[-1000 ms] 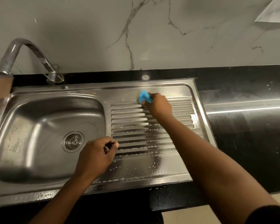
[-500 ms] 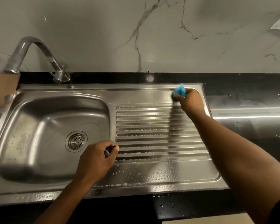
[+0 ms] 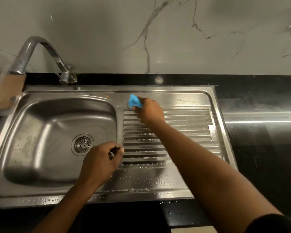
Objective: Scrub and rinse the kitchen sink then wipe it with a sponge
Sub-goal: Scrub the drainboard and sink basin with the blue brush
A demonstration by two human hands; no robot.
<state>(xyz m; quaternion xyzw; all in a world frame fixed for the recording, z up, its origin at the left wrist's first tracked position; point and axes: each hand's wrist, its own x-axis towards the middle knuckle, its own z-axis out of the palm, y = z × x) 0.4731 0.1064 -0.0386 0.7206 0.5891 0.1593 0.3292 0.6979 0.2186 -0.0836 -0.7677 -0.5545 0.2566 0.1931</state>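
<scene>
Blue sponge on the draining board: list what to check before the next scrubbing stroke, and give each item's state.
1. Crumpled blue sponge gripped by the right hand: ok.
2. Sponge down at the far-left corner of the ribbed steel draining board: ok.
3. Left hand out of the sponge's way, curled at the basin edge: ok. Whether it holds anything: cannot tell.
4. Round slotted drain strainer free of debris: ok.
5. Board's near strip rinsed: not ok, suds and droplets lie there.
6. Curved metal tap shut off: cannot tell, as its spout end is blurred.
</scene>
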